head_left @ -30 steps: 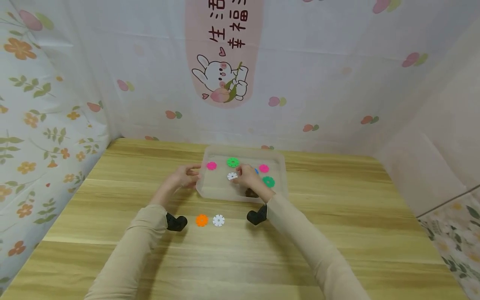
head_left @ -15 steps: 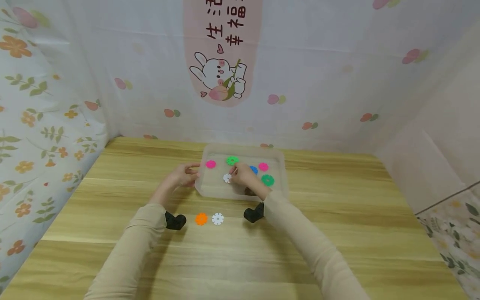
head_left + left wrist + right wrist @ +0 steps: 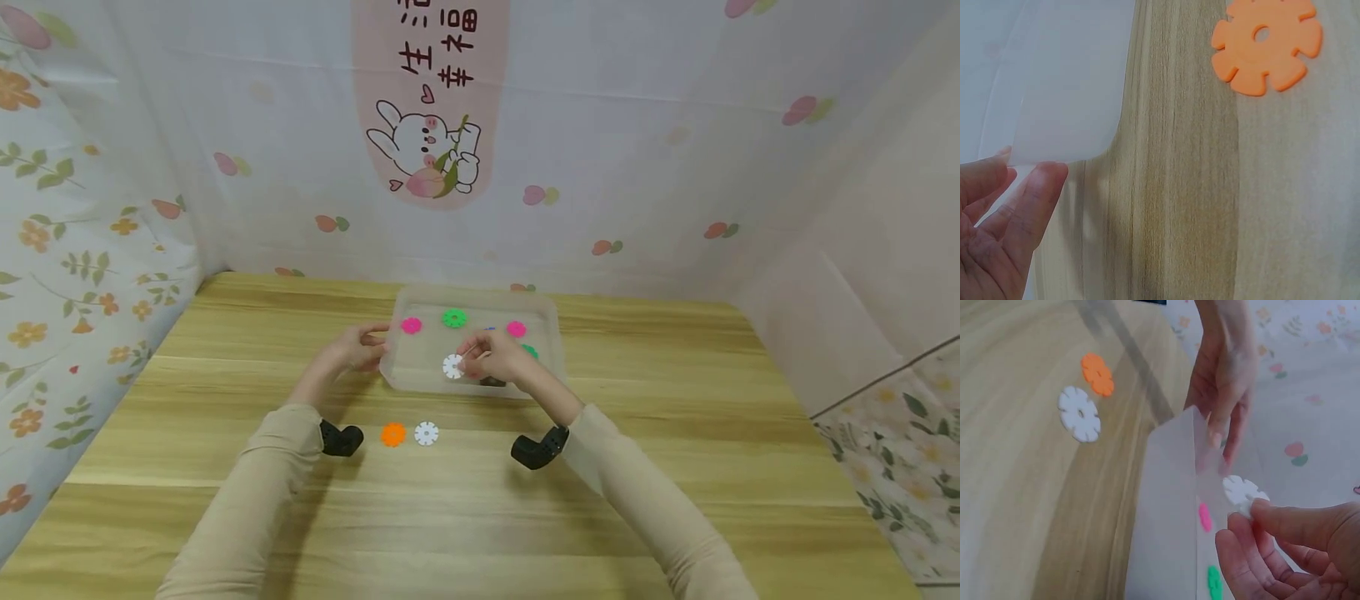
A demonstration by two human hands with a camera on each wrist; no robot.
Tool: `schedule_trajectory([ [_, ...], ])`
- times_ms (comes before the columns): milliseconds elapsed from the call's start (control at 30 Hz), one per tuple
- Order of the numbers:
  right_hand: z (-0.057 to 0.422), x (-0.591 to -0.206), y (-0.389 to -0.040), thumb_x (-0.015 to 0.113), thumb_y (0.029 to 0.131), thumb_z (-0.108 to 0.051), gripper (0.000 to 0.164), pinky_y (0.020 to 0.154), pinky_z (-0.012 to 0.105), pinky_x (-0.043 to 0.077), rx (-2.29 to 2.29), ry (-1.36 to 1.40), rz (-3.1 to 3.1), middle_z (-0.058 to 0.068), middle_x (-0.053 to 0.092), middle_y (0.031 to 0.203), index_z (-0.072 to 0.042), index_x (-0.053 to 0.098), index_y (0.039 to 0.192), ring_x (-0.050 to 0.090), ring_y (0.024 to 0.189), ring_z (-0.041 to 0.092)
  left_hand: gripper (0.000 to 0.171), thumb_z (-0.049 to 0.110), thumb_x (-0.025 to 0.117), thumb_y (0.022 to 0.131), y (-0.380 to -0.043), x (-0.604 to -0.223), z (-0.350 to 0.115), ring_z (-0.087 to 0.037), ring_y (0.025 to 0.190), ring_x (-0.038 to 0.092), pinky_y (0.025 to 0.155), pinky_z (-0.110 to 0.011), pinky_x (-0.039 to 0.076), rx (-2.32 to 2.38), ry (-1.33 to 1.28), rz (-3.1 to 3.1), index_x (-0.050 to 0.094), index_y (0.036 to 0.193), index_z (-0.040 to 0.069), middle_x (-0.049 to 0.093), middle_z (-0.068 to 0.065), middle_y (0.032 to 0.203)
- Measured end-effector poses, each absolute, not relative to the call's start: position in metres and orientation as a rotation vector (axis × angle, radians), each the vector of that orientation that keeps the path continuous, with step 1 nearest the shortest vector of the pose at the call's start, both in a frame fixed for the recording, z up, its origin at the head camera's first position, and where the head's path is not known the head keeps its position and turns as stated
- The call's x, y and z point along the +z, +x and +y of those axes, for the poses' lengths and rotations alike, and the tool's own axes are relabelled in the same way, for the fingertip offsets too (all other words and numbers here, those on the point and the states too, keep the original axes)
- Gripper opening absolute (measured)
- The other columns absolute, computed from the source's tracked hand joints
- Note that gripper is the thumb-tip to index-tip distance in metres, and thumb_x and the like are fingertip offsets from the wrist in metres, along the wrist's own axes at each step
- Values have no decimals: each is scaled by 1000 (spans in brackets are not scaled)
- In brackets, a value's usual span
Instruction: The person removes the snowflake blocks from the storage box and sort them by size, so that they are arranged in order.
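Between thumb and fingers my right hand point(image 3: 491, 358) pinches a white notched plastic disc point(image 3: 1241, 490), held over the clear plastic bin point(image 3: 551, 333). My left hand point(image 3: 351, 350) grips the bin's left side; in the left wrist view its fingers point(image 3: 1044, 181) hold the rim near a corner. Inside the bin lie a pink disc point(image 3: 411, 326) at the left, a light green disc point(image 3: 454, 318) at the back, another pink disc point(image 3: 516, 329) and a darker green disc point(image 3: 530, 351) partly hidden by my right hand. A dark brown piece shows beneath that hand.
In front of the bin, an orange notched disc point(image 3: 393, 434) and a white notched disc point(image 3: 427, 433) lie side by side on the wooden table point(image 3: 450, 517). A printed cloth point(image 3: 600, 150) hangs behind the table, with more cloth at the left and right.
My right hand has picked up the white disc from inside the bin and brought it slightly toward me. My left hand stays at the bin's side.
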State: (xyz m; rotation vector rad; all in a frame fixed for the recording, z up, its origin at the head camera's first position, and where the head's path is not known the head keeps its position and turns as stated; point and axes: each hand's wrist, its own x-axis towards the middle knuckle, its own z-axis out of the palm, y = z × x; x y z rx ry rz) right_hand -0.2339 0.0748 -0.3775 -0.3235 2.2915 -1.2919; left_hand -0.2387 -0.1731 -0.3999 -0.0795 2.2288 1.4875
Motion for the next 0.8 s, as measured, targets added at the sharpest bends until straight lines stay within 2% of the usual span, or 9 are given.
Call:
schedule_trajectory([
  [233, 82, -380, -211, 65, 82, -2, 18, 71, 32, 56, -1290, -357, 2228, 6, 61, 81, 5, 62, 98, 60, 66, 10, 53, 5, 45, 95, -240, -399, -176, -12, 84, 58, 68, -20, 53, 1495, -82, 2225, 25, 143, 1, 38, -31, 136],
  [433, 81, -393, -194, 68, 79, 0, 13, 62, 28, 55, -1165, -422, 2211, 11, 67, 76, 5, 65, 91, 60, 60, 10, 52, 7, 46, 95, -240, -400, -176, -12, 85, 58, 68, -20, 52, 1482, -78, 2241, 26, 143, 2, 40, -30, 135],
  [600, 81, -408, -187, 69, 76, 2, 10, 55, 21, 51, -1091, -445, 2240, 7, 64, 68, 3, 66, 85, 56, 57, 8, 53, 6, 46, 95, -240, -401, -175, -12, 85, 58, 67, -20, 53, 1484, -76, 2233, 26, 143, 2, 40, -30, 135],
  [800, 87, -416, -183, 72, 74, -1, 11, 54, 18, 48, -1015, -522, 2337, 6, 64, 70, 0, 66, 83, 53, 59, 7, 53, 5, 46, 94, -239, -400, -173, -10, 80, 58, 67, -20, 53, 1485, -86, 2227, 27, 143, 3, 40, -30, 135],
])
